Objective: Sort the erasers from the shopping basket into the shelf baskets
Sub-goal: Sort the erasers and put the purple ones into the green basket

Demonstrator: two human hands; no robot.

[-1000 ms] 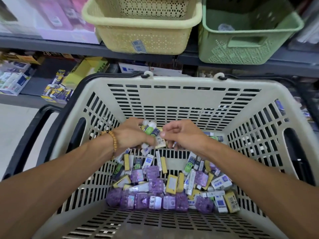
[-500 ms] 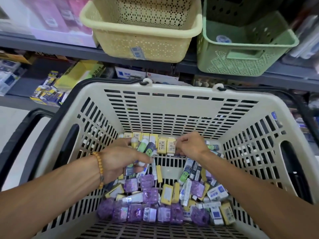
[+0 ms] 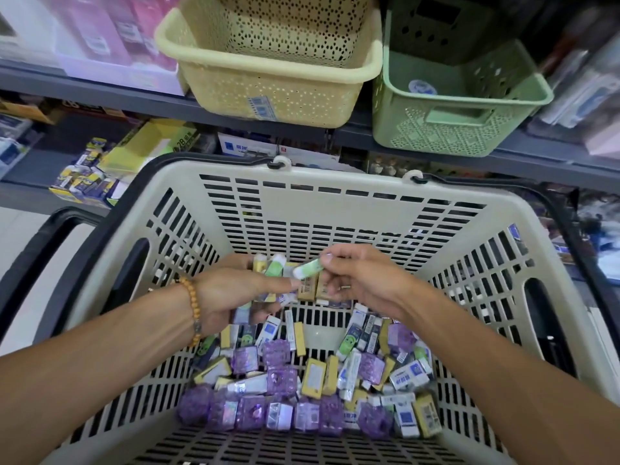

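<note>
A beige slotted shopping basket [image 3: 335, 209] fills the view. Its floor holds a heap of erasers [image 3: 318, 391]: purple, yellow, white-and-blue and green ones. My left hand [image 3: 231, 297], with a bead bracelet on the wrist, grips a bunch of erasers [image 3: 268, 266], yellow and green-and-white among them. My right hand [image 3: 355, 276] pinches a green-and-white eraser [image 3: 307, 268] between thumb and fingertips, right next to the left hand's bunch. Two tan erasers [image 3: 312, 286] sit between the two hands. On the shelf above stand a yellow basket [image 3: 268, 72] and a green basket [image 3: 463, 105].
The grey shelf edge [image 3: 100, 95] runs behind the shopping basket. Black handles [image 3: 43, 246] hang at both sides of the basket. Boxed stationery lies on the lower shelf at left. A round white item [image 3: 422, 87] lies in the green basket.
Both hands have risen slightly from the basket's far end. My right hand now holds a green-and-white eraser at the left hand's bunch. The view tilted up toward the shelf baskets.
</note>
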